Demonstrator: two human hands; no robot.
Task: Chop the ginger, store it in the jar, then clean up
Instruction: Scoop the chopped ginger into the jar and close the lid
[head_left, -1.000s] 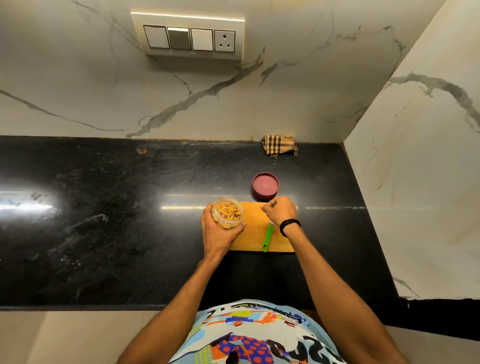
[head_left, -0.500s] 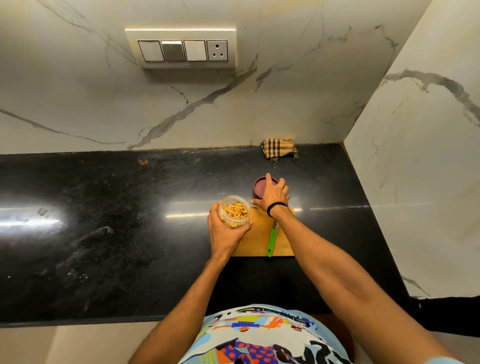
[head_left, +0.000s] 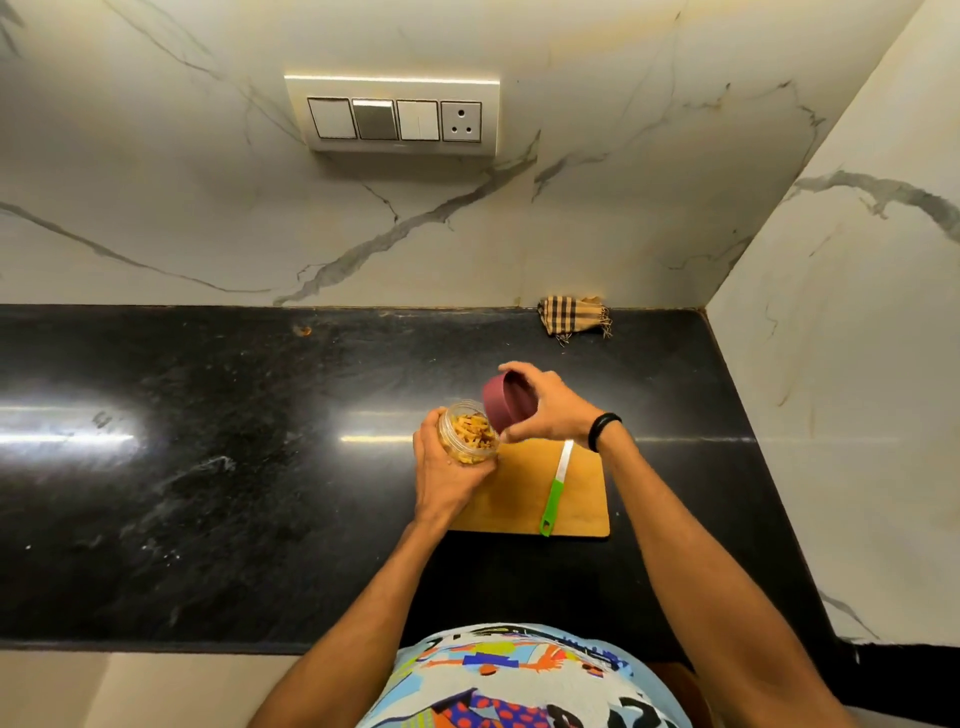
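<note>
Head view: one jar (head_left: 458, 451) of chopped ginger (head_left: 474, 430) is gripped, tilted, by the left hand (head_left: 447, 475) over the one board (head_left: 519, 504). One lid (head_left: 503, 405) is pinched by the right hand (head_left: 553, 410) beside the jar's mouth. One knife (head_left: 557, 487) is laid on the board.

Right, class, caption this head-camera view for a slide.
Left hand holds the jar of chopped ginger; right hand holds the maroon lid tilted at its mouth.

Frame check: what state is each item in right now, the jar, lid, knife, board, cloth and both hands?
jar: uncapped, tilted, chopped ginger inside.
lid: off, tilted beside the jar's mouth.
left hand: grips the jar.
right hand: holds the lid.
knife: lying on the cutting board, untouched.
cutting board: lying flat.
cloth: crumpled, untouched.
</note>
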